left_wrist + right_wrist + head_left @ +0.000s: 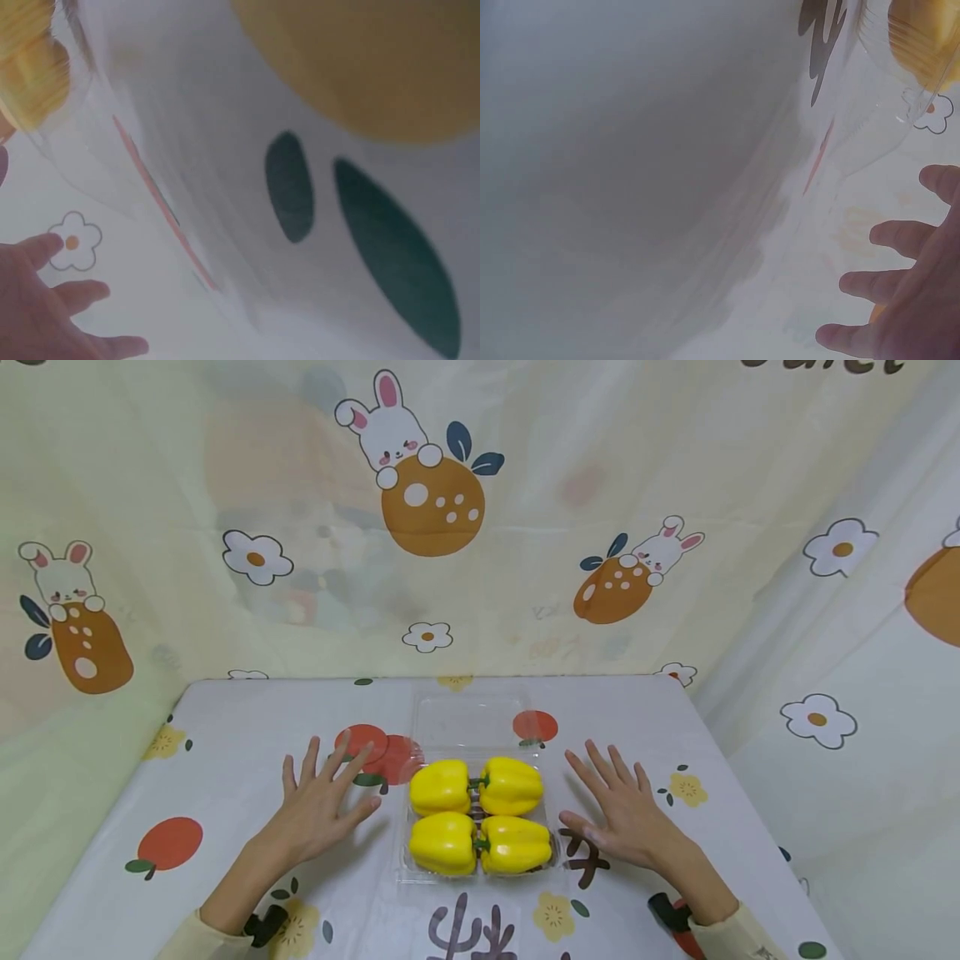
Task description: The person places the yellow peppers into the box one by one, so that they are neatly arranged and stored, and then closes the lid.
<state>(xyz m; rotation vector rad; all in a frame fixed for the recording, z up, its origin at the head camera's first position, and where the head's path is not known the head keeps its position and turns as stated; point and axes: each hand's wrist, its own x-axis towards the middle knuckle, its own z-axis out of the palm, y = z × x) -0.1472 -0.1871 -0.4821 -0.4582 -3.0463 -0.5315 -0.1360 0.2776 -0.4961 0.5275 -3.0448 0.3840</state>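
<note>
Several yellow bell peppers [442, 843] lie in two rows in a clear plastic clamshell box [405, 875], stems turned inward. The box's transparent lid [471, 722] is folded back, away from me, on the table. My left hand [315, 814] hovers to the left of the box with fingers spread, touching nothing. To the right of the box, my right hand [618, 814] is held likewise, its fingers straight and apart. Both wrist views show part of the box and a pepper, with spread fingers [79, 296] in the left one and outstretched fingers [900, 238] in the right.
A white cloth printed with fruit and flowers covers the table [247, 727]. Behind it hangs a cream curtain [525, 593] with rabbit prints, and another curtain panel [885, 810] runs along the right side. A dark strap [266, 927] sits at the left wrist.
</note>
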